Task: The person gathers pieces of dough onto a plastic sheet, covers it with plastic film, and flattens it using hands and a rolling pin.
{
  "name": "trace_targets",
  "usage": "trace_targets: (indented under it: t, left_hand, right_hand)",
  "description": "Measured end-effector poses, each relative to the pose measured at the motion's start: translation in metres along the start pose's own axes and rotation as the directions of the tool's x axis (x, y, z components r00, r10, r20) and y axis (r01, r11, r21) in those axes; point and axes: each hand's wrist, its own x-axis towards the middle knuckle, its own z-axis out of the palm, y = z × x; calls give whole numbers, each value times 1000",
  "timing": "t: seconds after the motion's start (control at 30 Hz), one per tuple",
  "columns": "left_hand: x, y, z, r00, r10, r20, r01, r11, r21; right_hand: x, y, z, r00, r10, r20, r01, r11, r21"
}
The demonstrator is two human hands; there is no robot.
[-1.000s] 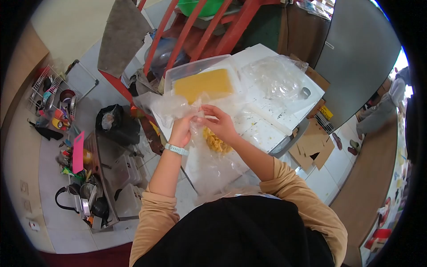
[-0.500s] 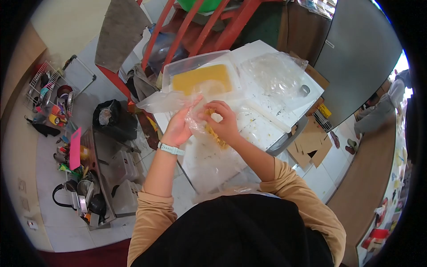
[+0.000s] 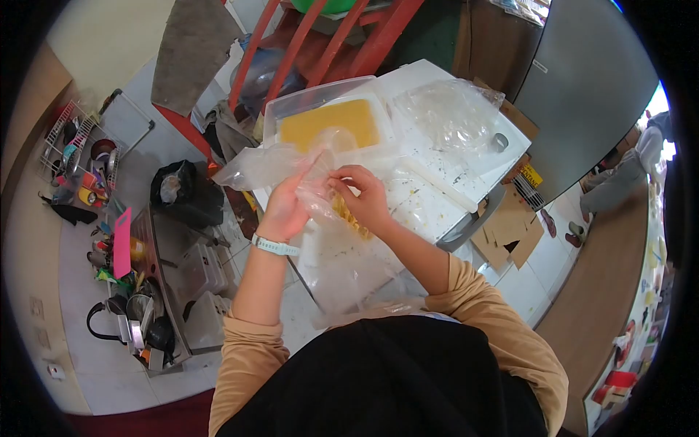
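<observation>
The scuffed, dark-specked white counter [image 3: 473, 175] stands on a tiled floor [image 3: 524, 288], its far edge toward red stairs [image 3: 392, 36]. A clear tub [image 3: 272, 116] holding a flat yellow slab [image 3: 328, 124] sits by its left edge; crumpled plastic [image 3: 451, 116] lies toward the right corner. Between the hands, over the left edge, is a thin, wrinkled, see-through bag [image 3: 314, 195], cloudy in its folds. The left hand [image 3: 286, 207], fingers extended, supports it; the right hand [image 3: 365, 200] pinches its film.

Green object [image 3: 325, 6] — cropped above, yellow pieces [image 3: 351, 218] — partly behind right hand [image 3: 366, 200]
</observation>
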Motion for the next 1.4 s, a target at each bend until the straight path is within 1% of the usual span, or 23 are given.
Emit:
trace_targets:
  t: [0.03, 0.1, 0.13, 0.2, 0.3, 0.37, 0.4, 0.43, 0.53, 0.6, 0.63, 0.73, 0.8, 0.87, 0.9, 1.0, 1.03, 1.1, 1.13, 1.2, 1.23, 1.3, 1.4]
  left_hand:
    - [-4, 6, 6, 1000, -10, -6, 10, 1000, -30]
    - [-13, 21, 16, 999, 14, 52, -11, 998, -57]
    - [-15, 25, 17, 997, 25, 80, -19, 997, -71]
    - [-16, 28, 13, 997, 38, 73, -31, 995, -91]
    - [-6, 12, -3, 992, 100, 73, -94, 992, -88]
    - [2, -1, -11, 985, 149, 81, -141, 985, -100]
    - [5, -5, -9, 981, 174, 87, -163, 979, -119]
    - [7, -6, -8, 975, 201, 94, -187, 973, -139]
    - [-2, 1, 2, 970, 190, 149, -142, 948, -287]
    - [-7, 9, -6, 973, 180, 147, -137, 955, -263]
    - [-9, 14, -10, 973, 178, 149, -137, 958, -250]
    - [-9, 24, -14, 950, 206, 235, -150, 961, -234]
    - [-10, 28, -10, 957, 189, 220, -130, 957, -259]
    - [-14, 31, -5, 963, 174, 204, -120, 960, -252]
    - [-15, 33, -1, 964, 173, 200, -124, 964, -234]
    - [-16, 37, 10, 979, 135, 156, -111, 982, -151]
    - [-16, 37, 13, 985, 115, 132, -99, 988, -122]
    - [-11, 31, 28, 993, 91, 69, -89, 995, -43]
    - [-11, 30, 34, 996, 83, 37, -83, 997, -2]
    - [-14, 39, 44, 997, 56, 56, -58, 998, 33]
    - [-15, 43, 46, 997, 47, 63, -50, 997, 52]
    - [-21, 48, 42, 995, 88, 55, -92, 994, 64]
    - [-20, 45, 42, 995, 100, 30, -101, 993, 52]
  right_hand:
    - [-1, 2, -3, 996, 88, 12, -88, 996, -11]
    - [-7, 9, -12, 965, 260, 34, -259, 965, -32]
    - [-11, 13, -16, 966, 256, 27, -256, 967, 0]
    - [-16, 15, -21, 969, 246, 16, -246, 967, 59]
    - [-13, 3, -11, 994, 112, 10, -112, 994, -5]
    - [-14, -4, 2, 992, -128, 24, 130, 978, -165]
    - [-15, -6, 5, 968, -246, 46, 250, 938, -242]
    - [-18, -1, 5, 972, -232, 44, 236, 944, -230]
    - [-24, 14, 2, 981, -183, 61, 192, 957, -216]
    - [-28, 20, -10, 987, -135, 87, 152, 960, -236]
    - [-30, 22, -16, 991, -82, 101, 106, 962, -253]
    - [-29, 21, -30, 986, 60, 156, -6, 947, -322]
    - [-23, 16, -36, 969, 138, 207, -50, 923, -383]
    - [-16, 28, -44, 911, 125, 394, 117, 837, -534]
    - [-11, 23, -45, 867, 129, 481, 211, 780, -589]
    - [-7, -6, -46, 913, 67, 401, 170, 833, -526]
    - [-4, -15, -39, 917, -77, 392, 267, 848, -458]
    - [-4, -26, -22, 874, -350, 337, 457, 827, -326]
    - [-10, -19, -23, 871, -319, 374, 453, 818, -354]
    - [-19, 10, -27, 855, -263, 447, 455, 793, -405]
    - [-23, 18, -34, 859, -206, 469, 429, 790, -438]
    - [-27, 29, -52, 856, -86, 510, 378, 778, -503]
    - [-20, -11, -42, 923, -103, 371, 266, 867, -421]
